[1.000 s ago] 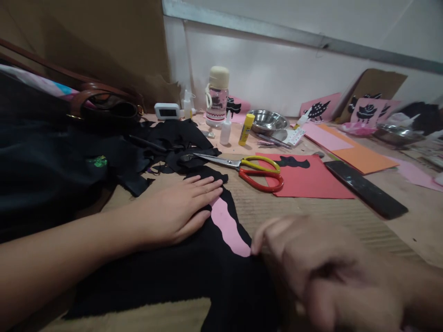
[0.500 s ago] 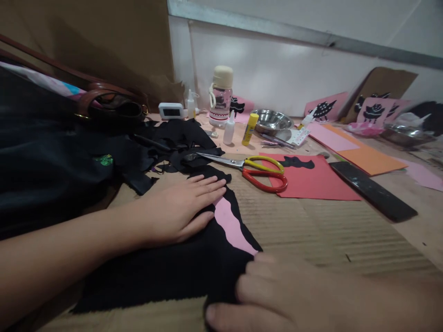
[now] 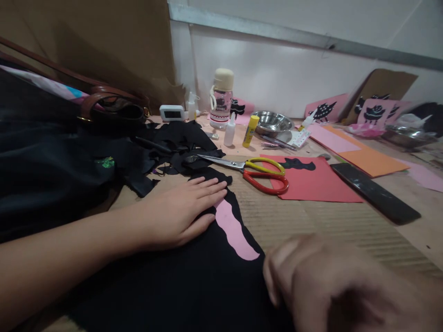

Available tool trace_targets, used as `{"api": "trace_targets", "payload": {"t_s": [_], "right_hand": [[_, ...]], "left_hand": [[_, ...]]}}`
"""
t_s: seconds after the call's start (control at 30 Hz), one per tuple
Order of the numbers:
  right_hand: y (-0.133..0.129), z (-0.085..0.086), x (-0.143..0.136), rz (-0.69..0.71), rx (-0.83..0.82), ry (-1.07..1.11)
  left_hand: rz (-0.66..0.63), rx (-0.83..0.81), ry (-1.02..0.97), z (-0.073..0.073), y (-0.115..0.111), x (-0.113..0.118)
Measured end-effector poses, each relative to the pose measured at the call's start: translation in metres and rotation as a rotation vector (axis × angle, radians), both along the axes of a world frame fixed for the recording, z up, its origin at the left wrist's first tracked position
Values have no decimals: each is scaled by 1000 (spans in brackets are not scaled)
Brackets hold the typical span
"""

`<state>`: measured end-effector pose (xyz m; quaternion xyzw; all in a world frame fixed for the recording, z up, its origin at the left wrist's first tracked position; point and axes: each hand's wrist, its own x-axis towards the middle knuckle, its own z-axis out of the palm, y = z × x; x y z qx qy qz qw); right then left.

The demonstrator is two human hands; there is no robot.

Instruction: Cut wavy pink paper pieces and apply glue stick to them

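A wavy pink paper strip point(image 3: 236, 233) lies on black cloth point(image 3: 180, 281), over a corrugated cardboard sheet point(image 3: 301, 226). My left hand point(image 3: 183, 207) rests flat, palm down, on the cloth and over the strip's upper end, fingers extended. Beside the strip's lower end, my right hand point(image 3: 325, 281) is blurred, with fingers curled at the cloth's right edge; what it may hold is hidden. Scissors with yellow and red handles point(image 3: 244, 166) lie beyond my left hand, partly on red paper point(image 3: 311, 182) that bears a black cutout point(image 3: 299, 163).
Black scraps point(image 3: 183, 138) and a dark bag point(image 3: 44, 170) are at left. Farther back stand a bottle point(image 3: 221, 99), glue stick point(image 3: 250, 131), glue bottle point(image 3: 229, 133) and metal bowl point(image 3: 272, 123). A dark bar point(image 3: 375, 193) and orange paper point(image 3: 377, 159) lie at right.
My right hand has moved right and up off the strip's lower end, which now shows fully. The black cloth reaches farther toward the lower right. My left hand stays in place.
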<state>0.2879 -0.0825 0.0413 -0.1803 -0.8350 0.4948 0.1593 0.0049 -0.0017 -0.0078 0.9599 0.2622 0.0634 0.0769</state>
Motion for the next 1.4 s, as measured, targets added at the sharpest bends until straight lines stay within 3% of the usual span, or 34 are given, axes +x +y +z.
{"api": "trace_targets", "payload": {"t_s": [0.1,0.3,0.53,0.63,0.77,0.83,0.9,1.17,1.3,1.4], "right_hand": [[8,-14,-6,-239,85,137],[19,-33,-20,-89,81,115],[17,-37,-14,-40,-90,123],[16,-38,-14,-32,-43,83],[17,-42,-14,-28,13,-32],[18,-43,-14,-18,12,-49],[19,-43,-13,-13,2,-9],[18,-38,-13,0,-19,32],[18,-39,-13,6,-8,37],[18,-40,-12,12,10,35]], "left_hand": [[-3,4,-2,-1,0,0],[-14,7,14,1,-1,0],[41,46,53,1,2,1],[144,148,79,6,-16,8],[-81,121,32,11,-59,20],[-103,89,24,12,-70,22],[-54,47,65,11,-65,21],[216,23,124,5,0,8],[317,113,131,5,-5,8],[187,114,111,6,-16,10]]}}
